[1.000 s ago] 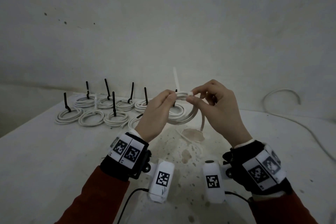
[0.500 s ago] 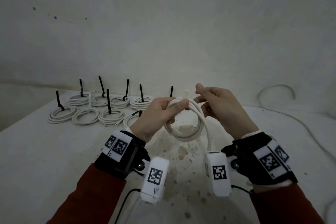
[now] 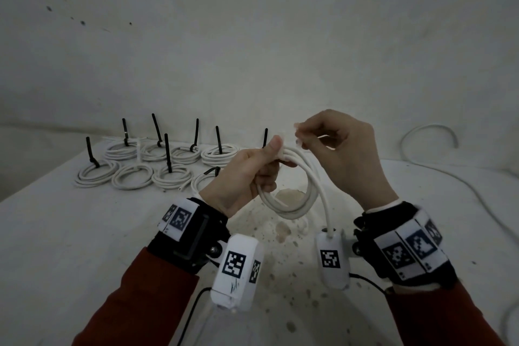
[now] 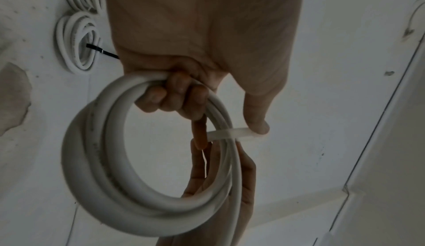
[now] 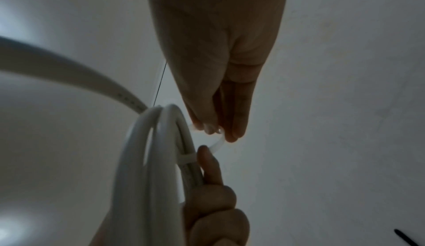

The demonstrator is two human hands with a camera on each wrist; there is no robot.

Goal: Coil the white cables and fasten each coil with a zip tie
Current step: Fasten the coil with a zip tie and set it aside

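Left hand (image 3: 247,174) clenched round the top of the white coil (image 3: 292,191), held in the air above the table (image 3: 70,247); thumb and forefinger (image 4: 200,131) pressed either side of a pale zip tie (image 4: 230,133) already wrapped across the bundled strands. Right hand (image 3: 337,154) just beside it, fingertips (image 5: 232,135) pinched on the free part of that same tie, apparently drawing it tight. Whether the tail had passed through the tie's head: hidden behind the fingertips, not to be told. One loose end of the cable hung down from the coil toward the right wrist.

Farther out, at the back left of the table, a cluster of finished coils (image 3: 157,166) lay flat in two rows, most cinched with black zip ties (image 3: 167,154) standing upright, one or two seemingly with pale ties. On the right side, an uncoiled white cable (image 3: 438,171) trailed across the table toward the near edge, well apart from the hands.

Judged from this: most of the job done, with about nine coils tied and set aside. Left to do: cinching this tie fully, setting the coil down with the others, then coiling and tying at least the one loose cable on the right.
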